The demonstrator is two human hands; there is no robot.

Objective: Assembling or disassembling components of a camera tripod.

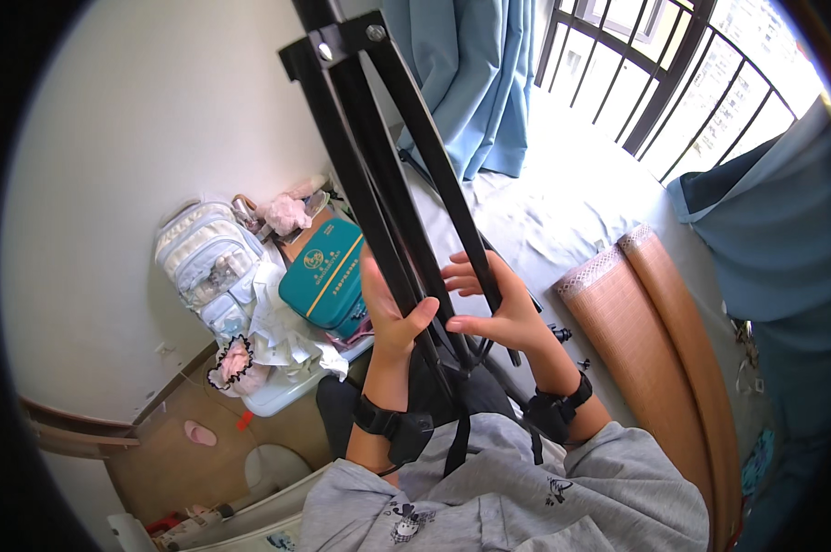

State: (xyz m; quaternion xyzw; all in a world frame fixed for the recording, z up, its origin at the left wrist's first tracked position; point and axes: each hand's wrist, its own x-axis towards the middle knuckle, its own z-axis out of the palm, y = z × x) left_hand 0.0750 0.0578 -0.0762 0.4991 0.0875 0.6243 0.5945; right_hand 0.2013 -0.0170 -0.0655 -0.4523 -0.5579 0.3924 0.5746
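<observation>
Black tripod [379, 156]; left hand [389, 322], grip loosely open, right hand [510, 308], grip wide, at its legs [445, 184]; probably adjusting these; next calls for even pressure.

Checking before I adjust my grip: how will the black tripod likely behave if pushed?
The black tripod should feel stiff, judging by its straight legs. It may tip easily, since it looks tall and those legs are only narrowly spread. Its smooth, slightly shiny surface could make it somewhat slippery.
</observation>
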